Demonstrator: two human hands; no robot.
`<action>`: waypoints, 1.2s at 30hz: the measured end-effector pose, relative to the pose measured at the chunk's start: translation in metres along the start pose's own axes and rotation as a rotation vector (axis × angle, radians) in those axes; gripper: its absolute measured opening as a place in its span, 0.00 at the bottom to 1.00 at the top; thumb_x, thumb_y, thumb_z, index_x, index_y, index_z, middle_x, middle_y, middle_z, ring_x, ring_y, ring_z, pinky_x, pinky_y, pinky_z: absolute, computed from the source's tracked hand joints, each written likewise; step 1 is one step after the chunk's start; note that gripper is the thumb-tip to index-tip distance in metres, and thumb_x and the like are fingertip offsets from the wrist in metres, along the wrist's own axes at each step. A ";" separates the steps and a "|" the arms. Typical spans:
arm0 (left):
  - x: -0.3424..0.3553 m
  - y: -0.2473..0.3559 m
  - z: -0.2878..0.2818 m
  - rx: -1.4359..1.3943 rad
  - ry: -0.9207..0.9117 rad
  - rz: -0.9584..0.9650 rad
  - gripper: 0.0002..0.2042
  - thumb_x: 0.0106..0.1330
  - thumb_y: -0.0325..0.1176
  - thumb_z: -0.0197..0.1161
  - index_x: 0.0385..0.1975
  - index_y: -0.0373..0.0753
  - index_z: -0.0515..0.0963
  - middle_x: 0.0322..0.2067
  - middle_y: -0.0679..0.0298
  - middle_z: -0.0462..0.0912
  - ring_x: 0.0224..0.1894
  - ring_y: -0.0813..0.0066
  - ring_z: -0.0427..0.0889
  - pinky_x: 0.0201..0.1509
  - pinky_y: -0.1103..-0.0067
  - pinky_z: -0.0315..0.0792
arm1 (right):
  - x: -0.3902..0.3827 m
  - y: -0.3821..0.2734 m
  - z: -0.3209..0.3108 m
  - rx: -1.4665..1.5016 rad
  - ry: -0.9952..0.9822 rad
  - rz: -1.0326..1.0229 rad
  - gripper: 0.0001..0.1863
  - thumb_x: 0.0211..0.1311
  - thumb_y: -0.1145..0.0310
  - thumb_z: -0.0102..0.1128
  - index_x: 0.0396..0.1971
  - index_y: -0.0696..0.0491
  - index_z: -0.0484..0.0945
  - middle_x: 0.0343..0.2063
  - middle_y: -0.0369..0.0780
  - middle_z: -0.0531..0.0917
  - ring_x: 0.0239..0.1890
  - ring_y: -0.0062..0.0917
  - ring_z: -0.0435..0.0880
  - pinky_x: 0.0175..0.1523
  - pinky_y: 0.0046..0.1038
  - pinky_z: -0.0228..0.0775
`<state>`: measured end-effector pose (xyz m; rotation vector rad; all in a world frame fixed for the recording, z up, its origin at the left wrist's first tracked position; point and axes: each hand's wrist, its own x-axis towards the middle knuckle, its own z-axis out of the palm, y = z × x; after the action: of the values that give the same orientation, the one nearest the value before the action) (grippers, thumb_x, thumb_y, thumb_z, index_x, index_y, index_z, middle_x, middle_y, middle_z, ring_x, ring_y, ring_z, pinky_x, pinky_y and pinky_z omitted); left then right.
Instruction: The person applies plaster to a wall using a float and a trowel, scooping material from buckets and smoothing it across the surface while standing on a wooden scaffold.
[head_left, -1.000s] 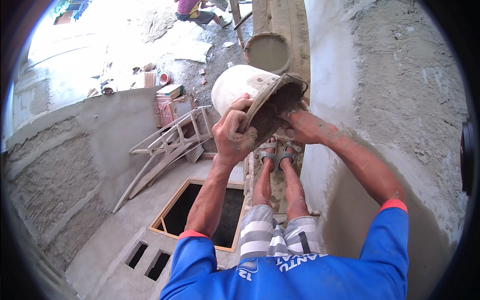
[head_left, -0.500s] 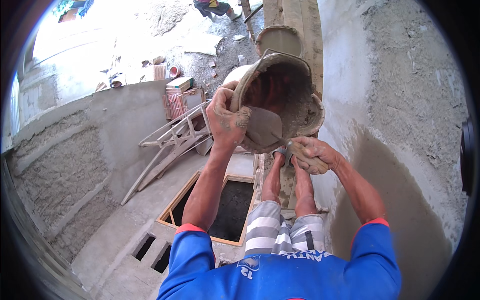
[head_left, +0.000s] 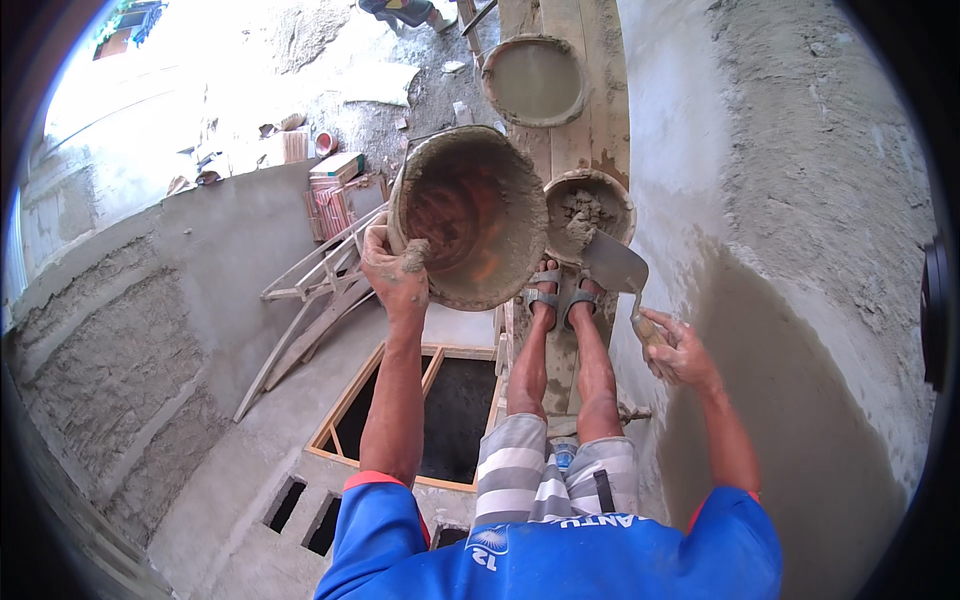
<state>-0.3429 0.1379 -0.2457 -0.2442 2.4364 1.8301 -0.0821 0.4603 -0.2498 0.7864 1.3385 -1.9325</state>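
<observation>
My left hand [head_left: 397, 278] is closed on the rim of a mortar-crusted bucket [head_left: 518, 225], its mouth tipped toward me. Inside, only a thin smear coats the reddish bottom. A trowel [head_left: 618, 264] is in my right hand [head_left: 680, 352], fingers wrapped round its wooden handle. The blade hovers by the near edge of a smaller round tub [head_left: 627, 212] holding a lump of wet mortar [head_left: 583, 214]. Whether the blade touches that tub I cannot tell. My sandalled feet stand just on the near side of it.
Planks [head_left: 610, 100] run beneath my feet along the plastered wall [head_left: 790, 330], with its damp patch. Farther along sits a basin [head_left: 491, 90] of grey liquid. Below left are a wood-framed opening [head_left: 400, 458], leaning timber [head_left: 300, 340] and stacked tiles [head_left: 328, 215]. Part of another person [head_left: 405, 12] shows at the top.
The bucket has swung left and away from above the tub, uncovering the mortar in it. My right hand has drawn the trowel out of the bucket, to the right.
</observation>
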 end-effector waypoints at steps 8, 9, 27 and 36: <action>0.008 -0.023 0.022 0.208 -0.001 0.078 0.10 0.43 0.21 0.59 0.28 0.31 0.72 0.35 0.62 0.75 0.33 0.76 0.72 0.41 0.81 0.69 | 0.107 0.065 -0.002 -0.997 0.318 -0.197 0.29 0.54 0.69 0.59 0.59 0.55 0.68 0.42 0.54 0.80 0.40 0.50 0.79 0.48 0.43 0.71; 0.002 -0.025 0.011 0.295 -0.019 0.131 0.10 0.43 0.22 0.59 0.28 0.31 0.72 0.35 0.60 0.76 0.33 0.74 0.73 0.42 0.79 0.69 | 0.088 0.023 0.016 -0.877 0.297 -0.264 0.28 0.55 0.70 0.58 0.58 0.55 0.68 0.41 0.53 0.81 0.40 0.50 0.80 0.48 0.43 0.72; -0.003 0.068 0.055 0.263 -0.430 0.389 0.11 0.38 0.19 0.55 0.25 0.30 0.69 0.38 0.53 0.81 0.48 0.61 0.82 0.51 0.74 0.71 | 0.117 -0.087 0.027 -0.493 -0.328 0.084 0.31 0.62 0.56 0.57 0.63 0.52 0.65 0.27 0.40 0.80 0.19 0.21 0.77 0.22 0.22 0.70; 0.011 0.045 0.062 0.313 -0.402 0.289 0.12 0.39 0.23 0.58 0.26 0.29 0.70 0.39 0.55 0.81 0.36 0.70 0.76 0.47 0.77 0.71 | 0.089 -0.040 0.033 0.215 -0.498 0.198 0.34 0.60 0.52 0.61 0.62 0.55 0.67 0.27 0.37 0.77 0.22 0.18 0.76 0.22 0.18 0.70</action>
<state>-0.3636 0.2088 -0.2225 0.4719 2.4985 1.3742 -0.1713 0.4240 -0.2869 0.4668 0.7379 -1.9607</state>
